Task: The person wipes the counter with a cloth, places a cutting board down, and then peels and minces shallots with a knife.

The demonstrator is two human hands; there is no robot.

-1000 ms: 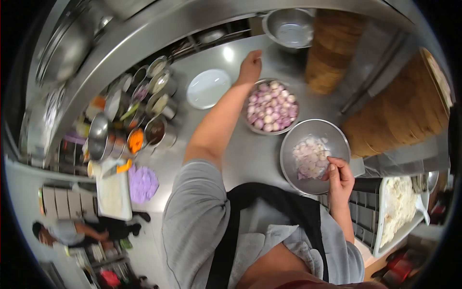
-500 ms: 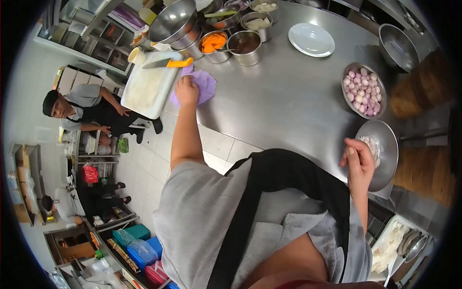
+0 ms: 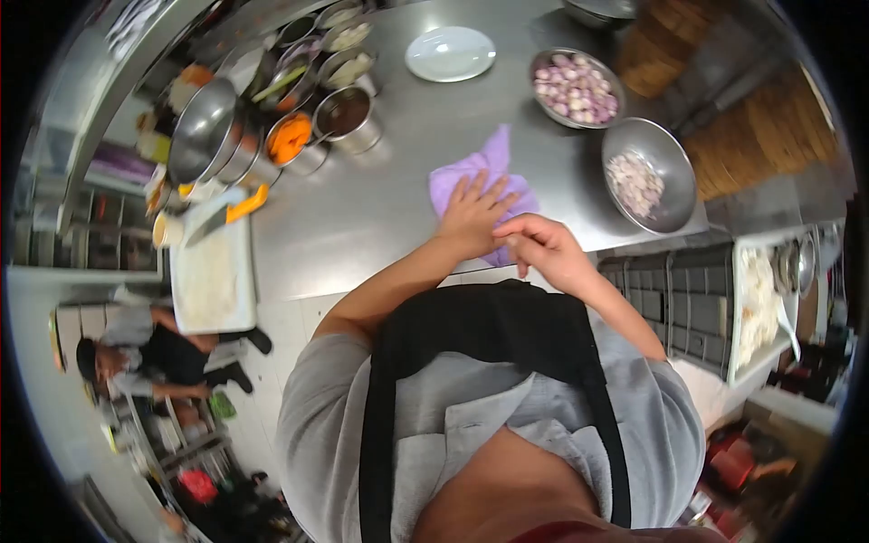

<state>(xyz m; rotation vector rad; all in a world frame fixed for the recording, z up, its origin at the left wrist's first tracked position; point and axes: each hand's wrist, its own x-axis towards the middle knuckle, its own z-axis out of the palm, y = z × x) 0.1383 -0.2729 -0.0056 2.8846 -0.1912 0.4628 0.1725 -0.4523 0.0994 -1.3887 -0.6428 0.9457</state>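
A purple cloth (image 3: 453, 181) lies spread on the steel table (image 3: 389, 204) in front of my body. My left hand (image 3: 475, 215) presses flat on it with the fingers apart. Close on its right, my right hand (image 3: 543, 251) is raised near the cloth's edge with its fingers bent; whether anything small is between them is too fine to make out. To the right stand a steel bowl (image 3: 674, 167) with pale peeled pieces and, behind it, a bowl of purple-white shallots (image 3: 577, 89). A white oval plate (image 3: 450, 54) rests at the back.
On the left are a white cutting board (image 3: 213, 281) with a yellow-handled knife (image 3: 226, 217), a pot of orange slices (image 3: 290, 138) and a pot of brown sauce (image 3: 344, 113). Bamboo steamers (image 3: 769, 136) stand at right. A person (image 3: 167, 348) sits at lower left.
My left hand and the purple cloth have moved right, away from the cutting board, and its fingers have spread. My right hand has come away from the steel bowl towards my left hand. The view has turned.
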